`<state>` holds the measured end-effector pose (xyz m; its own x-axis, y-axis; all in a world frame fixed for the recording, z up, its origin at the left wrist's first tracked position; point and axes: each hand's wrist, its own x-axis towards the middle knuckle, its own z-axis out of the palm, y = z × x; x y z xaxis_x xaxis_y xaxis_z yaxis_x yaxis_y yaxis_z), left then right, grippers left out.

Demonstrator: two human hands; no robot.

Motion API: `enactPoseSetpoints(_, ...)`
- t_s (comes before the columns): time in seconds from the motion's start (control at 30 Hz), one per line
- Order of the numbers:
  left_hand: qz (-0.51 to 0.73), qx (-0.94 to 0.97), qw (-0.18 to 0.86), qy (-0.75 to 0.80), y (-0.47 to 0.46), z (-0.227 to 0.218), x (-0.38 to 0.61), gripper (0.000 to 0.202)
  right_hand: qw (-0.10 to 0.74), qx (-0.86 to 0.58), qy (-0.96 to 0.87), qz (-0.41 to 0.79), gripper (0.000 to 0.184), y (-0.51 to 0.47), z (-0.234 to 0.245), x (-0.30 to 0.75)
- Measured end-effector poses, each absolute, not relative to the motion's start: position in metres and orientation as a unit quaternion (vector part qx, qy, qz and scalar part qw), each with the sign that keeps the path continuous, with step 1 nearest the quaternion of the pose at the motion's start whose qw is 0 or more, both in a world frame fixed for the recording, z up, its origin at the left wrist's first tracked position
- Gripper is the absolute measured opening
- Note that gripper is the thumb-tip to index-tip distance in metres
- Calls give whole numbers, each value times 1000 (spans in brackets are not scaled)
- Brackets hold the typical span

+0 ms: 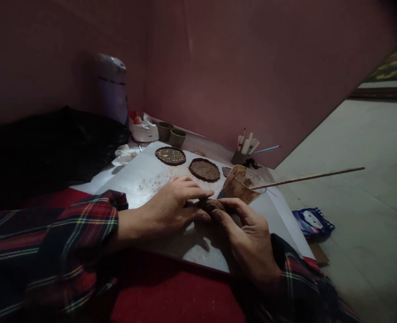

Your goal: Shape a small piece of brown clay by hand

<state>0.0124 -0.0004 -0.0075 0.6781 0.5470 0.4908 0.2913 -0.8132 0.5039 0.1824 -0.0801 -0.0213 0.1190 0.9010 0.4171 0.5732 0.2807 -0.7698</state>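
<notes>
A small lump of brown clay [211, 205] lies on a white board [144, 177], and both hands are pinched on it. My left hand [166, 208] presses it from the left with its fingers together. My right hand [249, 237] grips it from the right with thumb and fingers. Beyond them lie two flat brown clay discs: one dotted with yellow [170, 155], one plain [204, 169]. A clear cup of brown water [239, 184] holds a long thin stick [308, 177] just behind my right hand.
Two small dark cups [171, 133] and a white bag [143, 128] stand at the board's far edge. A holder with brushes [244, 150] sits by the pink wall. A blue packet [313, 223] lies on the floor to the right. Red cloth [171, 291] covers the near side.
</notes>
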Motion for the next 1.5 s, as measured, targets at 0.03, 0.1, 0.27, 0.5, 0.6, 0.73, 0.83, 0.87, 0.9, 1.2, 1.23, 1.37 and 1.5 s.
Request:
enactPoseSetpoints(0.03,325,893,199,238,-1,-8,12,39,492,-577,-628,176,10,-80,-22,182)
enactPoseSetpoints(0.1,309,892,210,255,-2,-7,12,42,526,-571,-605,175,10,-79,-22,183)
enactPoseSetpoints(0.27,315,891,192,266,-3,-5,10,8,495,-559,-633,205,13,-79,-23,184)
enactPoseSetpoints(0.5,332,891,186,247,-2,-3,10,11,470,-561,-668,139,30,-80,-23,185)
enactPoseSetpoints(0.6,339,891,183,239,-2,-3,10,11,479,-551,-674,112,22,-80,-24,185)
enactPoseSetpoints(0.73,331,892,197,237,-2,-3,11,2,472,-558,-671,123,14,-80,-24,185)
enactPoseSetpoints(0.83,312,891,226,240,-2,-4,11,8,465,-557,-677,126,14,-80,-23,184)
enactPoseSetpoints(0.87,306,892,232,240,-2,-4,11,9,463,-555,-679,127,14,-80,-23,184)
enactPoseSetpoints(0.9,299,894,235,238,-2,-5,11,11,463,-553,-681,129,17,-80,-23,184)
enactPoseSetpoints(1.2,276,909,212,229,-2,-8,11,7,463,-531,-700,117,9,-81,-22,184)
enactPoseSetpoints(1.23,276,910,210,226,-2,-7,11,9,464,-533,-698,117,10,-81,-22,184)
enactPoseSetpoints(1.37,297,907,201,222,-4,-7,12,14,454,-532,-708,103,9,-82,-22,182)
enactPoseSetpoints(1.5,306,902,205,224,-2,-7,14,14,447,-534,-711,99,10,-82,-23,181)
